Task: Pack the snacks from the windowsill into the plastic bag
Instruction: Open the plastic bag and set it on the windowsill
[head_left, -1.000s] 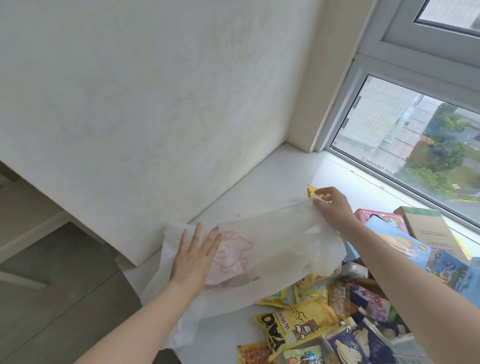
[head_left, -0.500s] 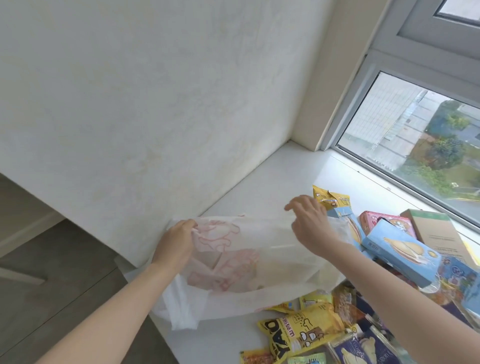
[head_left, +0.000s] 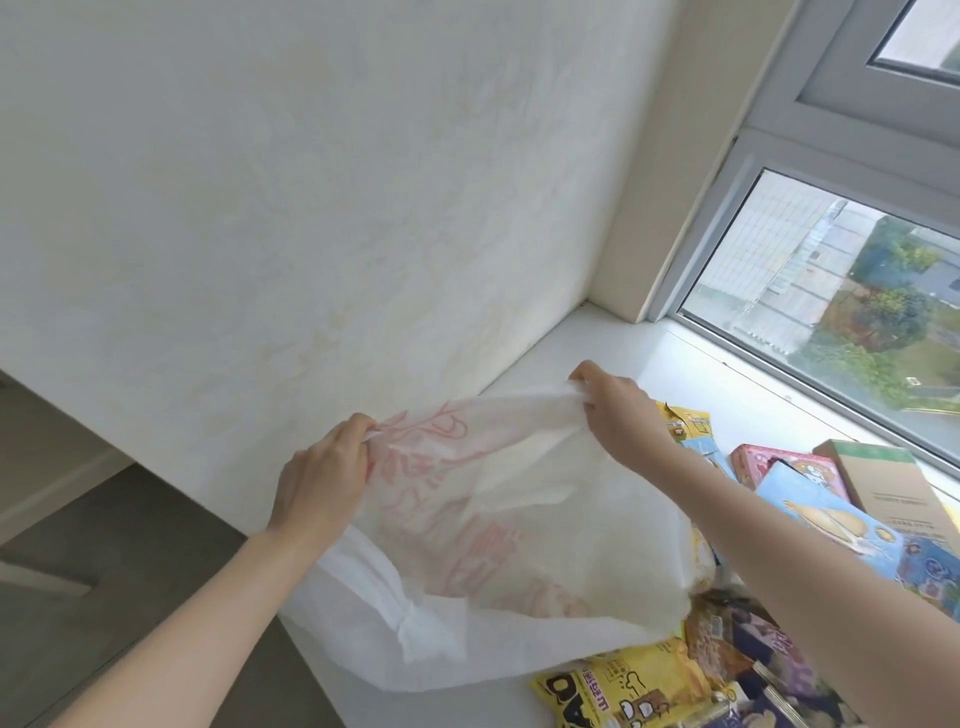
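Note:
A white, thin plastic bag (head_left: 519, 545) with a red print hangs above the white windowsill (head_left: 597, 343). My left hand (head_left: 322, 478) pinches its top edge on the left. My right hand (head_left: 618, 410) pinches the top edge on the right, and the edge is stretched between them. Snacks lie on the sill to the right and below the bag: a yellow packet (head_left: 628, 686) at the front, a blue box (head_left: 826, 519), a pink box (head_left: 774, 462) and a small yellow packet (head_left: 685, 421) behind my right hand. The bag covers part of the pile.
A brown cardboard box (head_left: 883, 493) stands by the window (head_left: 831, 291) at the right. A pale wall (head_left: 311, 208) runs along the sill's left end. The grey floor (head_left: 78, 597) lies below at the left.
Both hands went from lying on and tugging the bag to pinching its top edge, and they raised it off the sill and drew the edge apart.

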